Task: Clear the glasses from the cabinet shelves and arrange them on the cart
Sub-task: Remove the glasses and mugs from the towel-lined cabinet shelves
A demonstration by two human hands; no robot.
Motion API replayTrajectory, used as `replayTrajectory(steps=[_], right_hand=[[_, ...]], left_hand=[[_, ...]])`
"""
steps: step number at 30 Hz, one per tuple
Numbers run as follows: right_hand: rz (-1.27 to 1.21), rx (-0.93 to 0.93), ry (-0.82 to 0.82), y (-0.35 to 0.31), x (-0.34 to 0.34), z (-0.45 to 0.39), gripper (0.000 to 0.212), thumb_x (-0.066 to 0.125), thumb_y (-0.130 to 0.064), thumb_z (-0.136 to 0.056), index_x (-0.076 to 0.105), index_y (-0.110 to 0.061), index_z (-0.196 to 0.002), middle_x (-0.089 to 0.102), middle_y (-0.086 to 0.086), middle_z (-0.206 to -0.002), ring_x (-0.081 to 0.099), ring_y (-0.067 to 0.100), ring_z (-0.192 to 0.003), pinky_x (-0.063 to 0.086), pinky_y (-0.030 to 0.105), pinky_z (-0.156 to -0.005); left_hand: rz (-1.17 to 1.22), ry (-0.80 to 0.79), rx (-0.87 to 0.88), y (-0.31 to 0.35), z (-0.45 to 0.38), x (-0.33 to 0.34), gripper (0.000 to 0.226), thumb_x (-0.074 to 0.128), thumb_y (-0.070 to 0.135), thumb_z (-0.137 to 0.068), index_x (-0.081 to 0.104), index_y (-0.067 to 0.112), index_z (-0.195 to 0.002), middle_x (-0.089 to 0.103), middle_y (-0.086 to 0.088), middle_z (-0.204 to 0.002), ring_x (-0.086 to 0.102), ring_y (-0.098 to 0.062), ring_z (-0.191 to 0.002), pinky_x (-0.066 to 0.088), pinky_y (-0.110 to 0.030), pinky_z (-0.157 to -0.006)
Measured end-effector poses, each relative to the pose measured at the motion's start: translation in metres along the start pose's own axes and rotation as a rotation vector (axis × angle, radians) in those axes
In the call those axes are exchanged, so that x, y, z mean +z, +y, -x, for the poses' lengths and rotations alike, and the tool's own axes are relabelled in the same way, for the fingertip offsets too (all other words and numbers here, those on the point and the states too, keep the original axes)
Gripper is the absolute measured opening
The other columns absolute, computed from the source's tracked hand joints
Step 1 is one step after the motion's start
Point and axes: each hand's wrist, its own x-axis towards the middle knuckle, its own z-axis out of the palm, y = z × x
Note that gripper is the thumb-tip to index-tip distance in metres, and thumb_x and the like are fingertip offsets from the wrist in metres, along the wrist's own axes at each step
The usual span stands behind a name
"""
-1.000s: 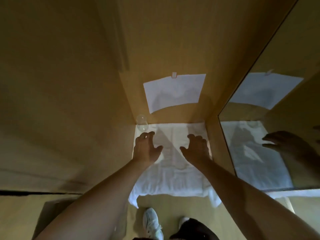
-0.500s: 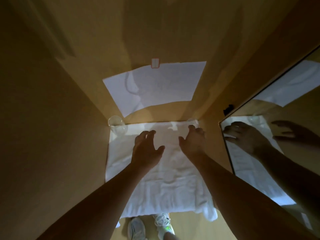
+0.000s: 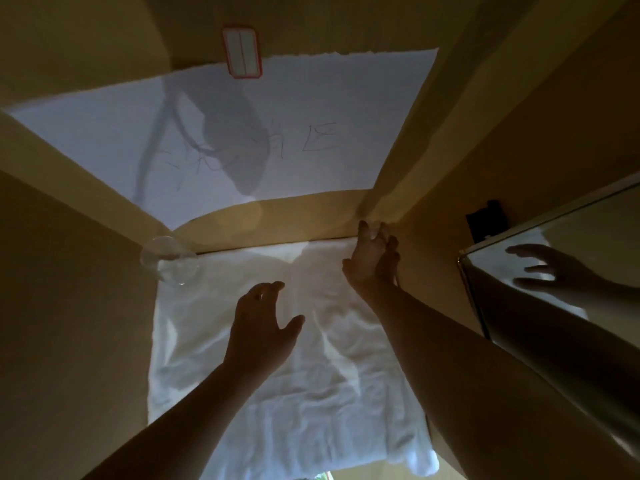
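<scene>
Glass (image 3: 169,260) stands upright at rear-left corner of shelf, on white cloth (image 3: 277,393), against L wall. Your left hand (image 3: 261,323) hovers over cloth centre, fingers spread, holding nothing, well apart from that glass. Your right hand (image 3: 372,261) reaches rear-right corner, fingers curled round something faint; can't tell if gripped.
</scene>
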Motion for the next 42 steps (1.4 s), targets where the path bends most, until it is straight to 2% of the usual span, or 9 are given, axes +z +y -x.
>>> replayTrajectory(steps=[4, 10, 21, 26, 30, 34, 36, 38, 42], right_hand=[[0.106, -0.095, 0.038, 0.001, 0.013, 0.007, 0.059, 0.068, -0.022, -0.086, 0.043, -0.026, -0.139, 0.035, 0.012, -0.148, 0.036, 0.035, -0.131, 0.042, 0.043, -0.097], [-0.114, -0.189, 0.047, -0.022, 0.011, 0.033, 0.058, 0.071, -0.011, -0.072, 0.061, -0.029, -0.126, 0.046, 0.005, -0.133, 0.042, 0.027, -0.118, 0.042, 0.04, -0.096], [-0.259, -0.513, 0.001, -0.115, 0.032, 0.082, 0.059, 0.075, -0.019, -0.073, 0.062, -0.026, -0.13, 0.051, 0.007, -0.134, 0.048, 0.027, -0.118, 0.047, 0.037, -0.091], [-0.169, -0.594, -0.026, -0.131, 0.042, 0.088, 0.063, 0.07, -0.02, -0.081, 0.052, -0.026, -0.141, 0.045, 0.005, -0.142, 0.044, 0.025, -0.124, 0.046, 0.035, -0.094], [-0.191, -0.627, 0.057, -0.132, 0.05, 0.094, 0.07, 0.075, -0.017, -0.074, 0.053, -0.014, -0.141, 0.052, 0.01, -0.135, 0.051, 0.031, -0.117, 0.048, 0.04, -0.087], [-0.191, -0.645, 0.101, -0.132, 0.057, 0.092, 0.077, 0.085, -0.027, -0.069, 0.055, -0.013, -0.139, 0.056, 0.013, -0.132, 0.055, 0.034, -0.116, 0.05, 0.043, -0.088], [-0.2, -0.618, 0.071, -0.13, 0.06, 0.091, 0.089, 0.089, -0.033, -0.068, 0.048, -0.013, -0.145, 0.055, 0.012, -0.134, 0.054, 0.032, -0.119, 0.048, 0.042, -0.094], [-0.266, -0.551, 0.025, -0.127, 0.069, 0.087, 0.098, 0.091, -0.034, -0.066, 0.042, -0.013, -0.148, 0.054, 0.01, -0.137, 0.053, 0.03, -0.123, 0.045, 0.04, -0.1], [-0.375, -0.48, -0.045, -0.122, 0.079, 0.08, 0.094, 0.094, -0.022, -0.064, 0.044, -0.012, -0.143, 0.054, 0.01, -0.135, 0.055, 0.029, -0.121, 0.044, 0.036, -0.1]], left_hand=[[0.016, -0.002, -0.039, -0.011, 0.0, 0.003, 0.07, 0.074, 0.039, -0.087, 0.045, 0.021, -0.148, 0.046, -0.001, -0.15, 0.033, -0.023, -0.143, 0.032, -0.036, -0.112], [0.015, 0.069, -0.083, -0.022, -0.004, -0.018, 0.07, 0.075, 0.037, -0.087, 0.047, 0.017, -0.147, 0.048, -0.003, -0.148, 0.037, -0.025, -0.141, 0.033, -0.036, -0.112], [-0.022, 0.341, -0.17, -0.058, -0.004, -0.063, 0.064, 0.076, 0.028, -0.087, 0.049, 0.011, -0.143, 0.052, -0.012, -0.144, 0.043, -0.031, -0.136, 0.039, -0.041, -0.111], [-0.076, 0.487, -0.223, -0.075, -0.016, -0.082, 0.079, 0.08, 0.026, -0.082, 0.04, 0.008, -0.148, 0.042, -0.018, -0.149, 0.039, -0.035, -0.136, 0.04, -0.043, -0.11], [-0.164, 0.437, -0.245, -0.092, -0.046, -0.095, 0.096, 0.081, 0.043, -0.078, 0.027, 0.012, -0.151, 0.035, -0.013, -0.15, 0.038, -0.03, -0.135, 0.038, -0.035, -0.107], [-0.048, 0.414, -0.286, -0.108, -0.072, -0.098, 0.105, 0.087, 0.045, -0.072, 0.028, 0.011, -0.152, 0.043, -0.012, -0.147, 0.051, -0.027, -0.125, 0.042, -0.026, -0.092], [-0.114, 0.439, -0.244, -0.113, -0.079, -0.1, 0.086, 0.082, 0.035, -0.078, 0.039, 0.008, -0.147, 0.051, -0.014, -0.138, 0.056, -0.029, -0.12, 0.045, -0.029, -0.092], [-0.197, 0.476, -0.193, -0.118, -0.082, -0.093, 0.061, 0.076, 0.023, -0.079, 0.054, 0.0, -0.132, 0.061, -0.015, -0.114, 0.065, -0.031, -0.096, 0.052, -0.029, -0.075], [0.016, 0.411, -0.236, -0.13, -0.074, -0.068, 0.075, 0.086, 0.017, -0.063, 0.043, 0.017, -0.124, 0.053, 0.007, -0.101, 0.056, -0.013, -0.082, 0.032, -0.013, -0.057]])
